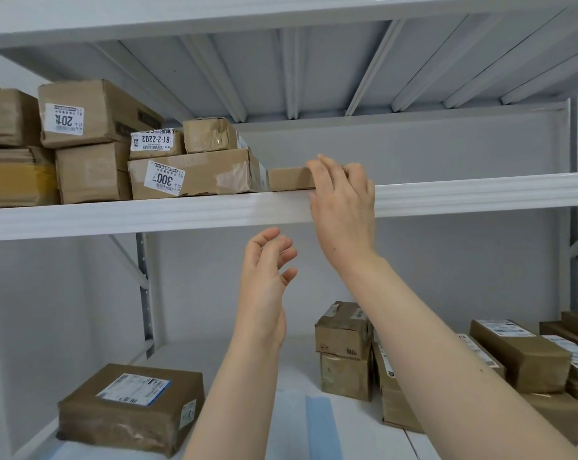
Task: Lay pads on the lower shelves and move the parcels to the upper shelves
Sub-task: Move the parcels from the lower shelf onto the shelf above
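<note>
A flat brown cardboard parcel [291,178] lies on the ribbed white upper shelf [181,212], at 3 o'clock of a taped box [194,175]. The right hand [342,207] touches it with spread fingers. At its 7 o'clock, the left hand [264,280] is loosely curled and empty.

back wall [447,277]: plain white | rack upright [144,287]: grey, perforated | light: soft, even

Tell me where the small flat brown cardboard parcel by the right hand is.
Head view, centre: the small flat parcel lies on the upper white shelf, right of the wide parcel labelled 300, the right hand touching its right end.
</note>
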